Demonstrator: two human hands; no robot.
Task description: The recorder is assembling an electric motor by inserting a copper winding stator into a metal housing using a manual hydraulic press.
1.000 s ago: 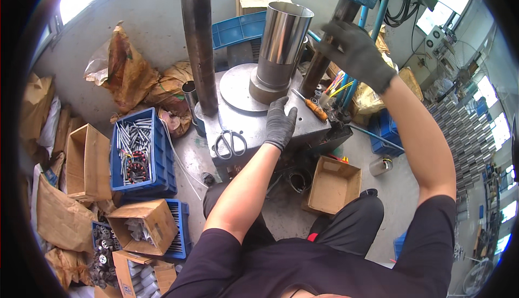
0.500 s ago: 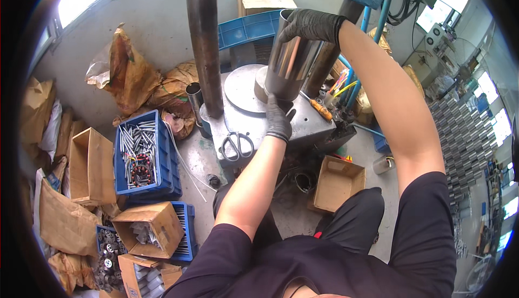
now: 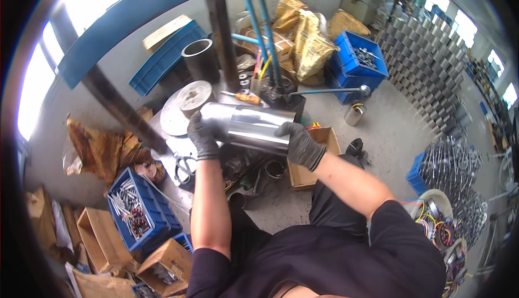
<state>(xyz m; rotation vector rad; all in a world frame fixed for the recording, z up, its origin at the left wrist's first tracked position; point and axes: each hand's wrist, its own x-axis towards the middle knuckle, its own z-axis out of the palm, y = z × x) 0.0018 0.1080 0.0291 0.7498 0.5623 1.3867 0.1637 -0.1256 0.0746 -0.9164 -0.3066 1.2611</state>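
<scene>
A shiny metal cylinder (image 3: pixel 250 124) lies nearly level between my hands, in front of the press. My left hand (image 3: pixel 203 137), in a dark grey glove, is closed around its left end. At the right end my right hand (image 3: pixel 304 145), gloved alike, grips the cylinder with the thumb on top. Just behind the left end, a thick round metal block (image 3: pixel 195 96) rests on a wider flat disc (image 3: pixel 172 115) on the press table. Scissors (image 3: pixel 185 169) lie at the table's left edge, and a screwdriver with an orange handle (image 3: pixel 247 98) is behind the cylinder.
Steel posts (image 3: pixel 223 38) and a blue crossbeam (image 3: pixel 140 19) stand behind the table, beside a dark pipe (image 3: pixel 201 63). An open cardboard box (image 3: pixel 308 175) sits below my right hand. Blue crates (image 3: pixel 141 209) stand left; stacked metal cylinders (image 3: pixel 421 71) fill the far right.
The cylinder has gone from upright over the press table to nearly horizontal, closer to me. Both hands still hold it; my right hand has come down. The view has turned right.
</scene>
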